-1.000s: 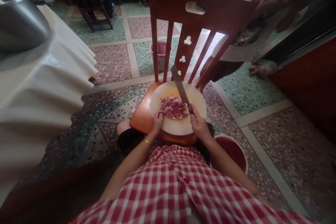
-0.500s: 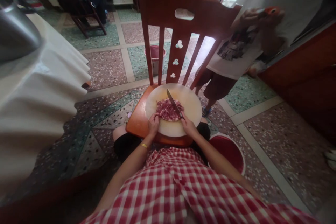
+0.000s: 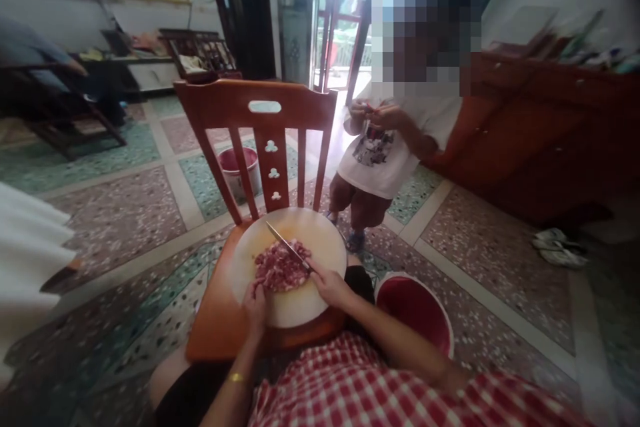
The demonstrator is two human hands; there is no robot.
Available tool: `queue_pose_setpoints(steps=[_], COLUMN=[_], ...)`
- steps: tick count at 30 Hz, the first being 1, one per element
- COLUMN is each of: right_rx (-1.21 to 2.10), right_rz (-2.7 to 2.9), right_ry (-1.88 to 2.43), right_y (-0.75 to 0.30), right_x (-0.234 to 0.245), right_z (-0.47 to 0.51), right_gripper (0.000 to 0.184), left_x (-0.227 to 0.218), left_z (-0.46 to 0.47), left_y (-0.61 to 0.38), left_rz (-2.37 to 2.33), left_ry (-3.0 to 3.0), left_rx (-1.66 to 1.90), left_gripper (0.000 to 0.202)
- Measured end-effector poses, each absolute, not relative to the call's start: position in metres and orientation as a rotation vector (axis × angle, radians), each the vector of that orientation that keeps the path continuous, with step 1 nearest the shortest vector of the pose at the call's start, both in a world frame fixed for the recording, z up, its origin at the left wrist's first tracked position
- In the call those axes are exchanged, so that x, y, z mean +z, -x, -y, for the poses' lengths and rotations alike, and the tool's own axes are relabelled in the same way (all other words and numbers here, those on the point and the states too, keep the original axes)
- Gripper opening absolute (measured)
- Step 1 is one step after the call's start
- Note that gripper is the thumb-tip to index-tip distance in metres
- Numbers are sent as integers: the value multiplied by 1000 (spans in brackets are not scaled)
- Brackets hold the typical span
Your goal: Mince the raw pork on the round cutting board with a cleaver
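A round white cutting board [image 3: 300, 313] lies on the seat of a wooden chair [image 3: 213, 327] in front of me. Chopped raw meat [image 3: 280, 273] is heaped at its middle. My right hand [image 3: 327, 283] is closed round the handle of a knife [image 3: 285, 240], whose blade slants over the meat toward the far left. At the near left edge of the heap, my left hand [image 3: 255, 303] has its fingers bent together against the meat. Whether a piece is pinched in them is too small to make out.
A red-lined bucket [image 3: 417, 313] stands on the floor by my right knee. Behind the chair back [image 3: 260, 107] is another bucket [image 3: 240, 167]. A person in a white shirt [image 3: 385, 147] stands beyond the board at right. A draped white cloth [image 3: 30, 267] hangs at left.
My view has swung right and up, so the chair and board appear further left and lower. The knife stays over the meat in my right hand. The standing person's hands have come lower.
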State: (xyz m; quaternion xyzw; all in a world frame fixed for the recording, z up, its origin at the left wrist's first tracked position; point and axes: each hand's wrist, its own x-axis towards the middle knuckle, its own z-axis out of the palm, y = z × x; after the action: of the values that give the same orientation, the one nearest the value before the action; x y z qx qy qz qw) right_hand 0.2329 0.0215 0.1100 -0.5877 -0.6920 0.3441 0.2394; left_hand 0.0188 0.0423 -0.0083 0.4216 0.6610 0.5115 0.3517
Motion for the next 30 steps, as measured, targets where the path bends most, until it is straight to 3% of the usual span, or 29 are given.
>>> queue_pose_setpoints(steps=[3,9,15,24,30], right_rx=[841,965,879,940,872], right_rz=[1871,1905,1791,1762,1794], right_ry=[1505,1795,1444,1722,1744], right_y=[-238,-240,-243,-237,-236], right_x=[121,112,144,58,48], right_z=[-16,-18,-18,-5,0], right_gripper=[49,49,49,49,51], left_x=[-8,-7,-10,-14,-13], left_z=[-41,-36,-36,-40,-40], left_y=[-21,-19,-17,-10,-8], left_rz=[-1746,-1829,-1827,-1863,-1920], left_ry=[-1157,-1200,-1254,-1211,-1237], left_rx=[1257,1147,1103,1110,981], left_gripper=[33,33,36,31,27])
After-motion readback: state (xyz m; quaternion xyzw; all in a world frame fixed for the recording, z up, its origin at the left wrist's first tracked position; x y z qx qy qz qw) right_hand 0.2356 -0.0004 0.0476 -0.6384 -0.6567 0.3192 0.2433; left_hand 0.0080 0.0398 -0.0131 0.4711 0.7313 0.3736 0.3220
